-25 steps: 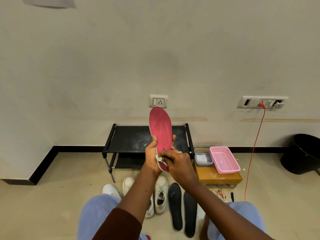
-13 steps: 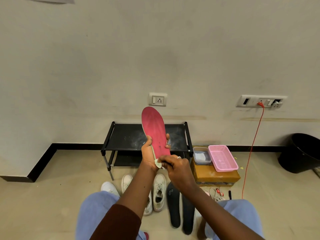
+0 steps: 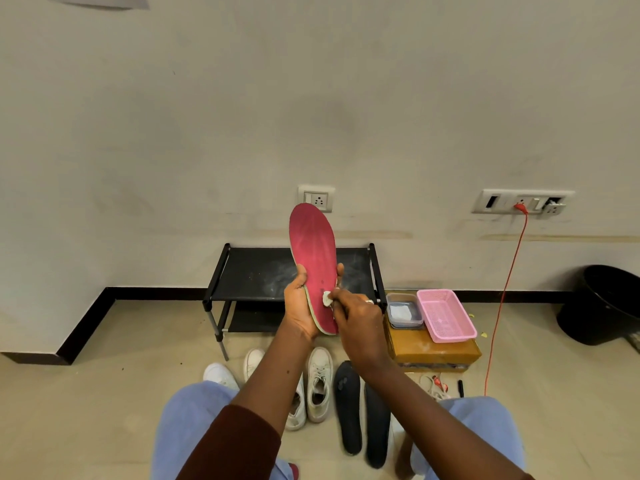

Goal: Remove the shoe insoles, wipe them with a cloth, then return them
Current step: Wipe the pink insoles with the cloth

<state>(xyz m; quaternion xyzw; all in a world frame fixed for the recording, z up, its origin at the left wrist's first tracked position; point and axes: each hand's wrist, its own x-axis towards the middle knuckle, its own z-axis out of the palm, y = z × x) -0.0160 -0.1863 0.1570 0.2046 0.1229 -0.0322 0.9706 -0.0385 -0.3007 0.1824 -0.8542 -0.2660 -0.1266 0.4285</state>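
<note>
A red insole [image 3: 313, 252] stands upright in front of me, toe end up. My left hand [image 3: 298, 308] grips its lower half from the left, thumb on the left edge and fingertips showing past the right edge. My right hand [image 3: 358, 323] pinches a small white cloth [image 3: 327, 298] and presses it against the insole's red face near the heel. On the floor below lie two black insoles [image 3: 360, 410] side by side, next to white shoes [image 3: 318, 382].
A black shoe rack [image 3: 256, 271] stands against the wall behind the insole. To its right a pink basket [image 3: 446, 315] and a clear tub [image 3: 403, 310] sit on a brown box [image 3: 433, 351]. An orange cable [image 3: 502, 299] hangs from a wall socket. A black bin [image 3: 602, 303] is far right.
The insole has tilted and shifted slightly in my left hand. The cloth in my right hand has moved up from the heel's left edge onto the red face.
</note>
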